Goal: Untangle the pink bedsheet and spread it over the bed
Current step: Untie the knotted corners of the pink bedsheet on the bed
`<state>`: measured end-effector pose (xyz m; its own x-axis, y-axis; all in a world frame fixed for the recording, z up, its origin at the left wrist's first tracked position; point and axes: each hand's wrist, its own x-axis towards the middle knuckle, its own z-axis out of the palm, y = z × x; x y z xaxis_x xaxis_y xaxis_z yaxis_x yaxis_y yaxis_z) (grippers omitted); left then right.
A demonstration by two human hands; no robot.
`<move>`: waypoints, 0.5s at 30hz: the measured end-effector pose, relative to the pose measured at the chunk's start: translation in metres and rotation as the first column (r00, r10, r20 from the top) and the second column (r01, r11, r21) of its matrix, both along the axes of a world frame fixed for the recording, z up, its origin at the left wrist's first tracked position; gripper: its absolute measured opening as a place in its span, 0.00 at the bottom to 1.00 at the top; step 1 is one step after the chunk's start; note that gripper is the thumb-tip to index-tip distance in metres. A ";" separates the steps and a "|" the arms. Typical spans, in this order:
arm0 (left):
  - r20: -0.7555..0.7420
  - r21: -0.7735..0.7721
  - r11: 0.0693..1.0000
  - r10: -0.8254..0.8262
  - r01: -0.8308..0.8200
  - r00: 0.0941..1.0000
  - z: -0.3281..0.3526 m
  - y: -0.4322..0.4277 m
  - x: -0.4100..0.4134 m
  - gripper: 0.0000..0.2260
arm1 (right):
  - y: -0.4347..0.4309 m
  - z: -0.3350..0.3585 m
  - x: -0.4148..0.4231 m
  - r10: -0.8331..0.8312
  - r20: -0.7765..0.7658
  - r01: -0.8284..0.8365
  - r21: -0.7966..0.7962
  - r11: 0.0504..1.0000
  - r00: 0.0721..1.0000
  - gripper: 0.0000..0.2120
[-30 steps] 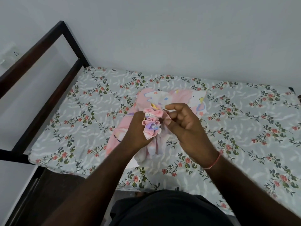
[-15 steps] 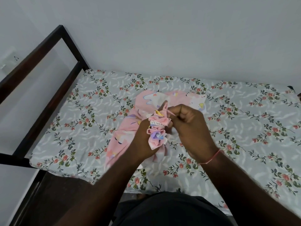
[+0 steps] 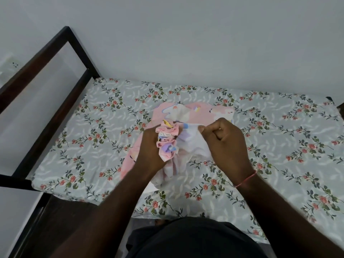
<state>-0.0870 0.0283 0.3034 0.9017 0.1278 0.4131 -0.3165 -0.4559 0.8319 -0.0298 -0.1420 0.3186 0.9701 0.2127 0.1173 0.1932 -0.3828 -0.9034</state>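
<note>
Head cam: bed w/ grey floral-print cover [image 3: 104,146], and the pink cartoon-print cotton bedsheet [image 3: 193,112] lies mid-bed, part lifted between my hands. Feels light, soft, limp, so it'll sag & bunch, prob won't slip much. My left hand [image 3: 150,146] is fisted round the gathered pleats; my right hand [image 3: 223,140] pinches a loose white edge beside it. Best hold, I reckon: hem/corners, not the wad.

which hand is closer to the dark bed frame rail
Left. The left hand grips the bunched pink bedsheet on the side toward the dark bed frame rail; the right hand pinches the cloth farther from it.
</note>
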 end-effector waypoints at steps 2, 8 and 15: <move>-0.052 0.008 0.998 -0.061 0.061 0.997 -0.002 -0.009 -0.003 0.10 | 0.010 0.003 -0.006 -0.067 -0.101 0.080 0.133 0.988 0.993 0.10; -0.254 -0.178 0.981 -0.126 0.081 0.959 -0.009 -0.006 -0.003 0.04 | 0.013 0.007 -0.013 0.441 -0.058 -0.432 0.120 0.894 0.896 0.10; -0.104 0.017 0.999 -0.037 0.039 0.994 0.005 -0.005 -0.004 0.07 | 0.006 0.012 -0.012 0.429 -0.196 -0.403 0.160 0.901 0.882 0.11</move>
<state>-0.0914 0.0230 0.3079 0.9437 0.0858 0.3195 -0.2465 -0.4615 0.8522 -0.0422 -0.1359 0.3311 0.7986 0.6003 -0.0426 0.1027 -0.2057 -0.9732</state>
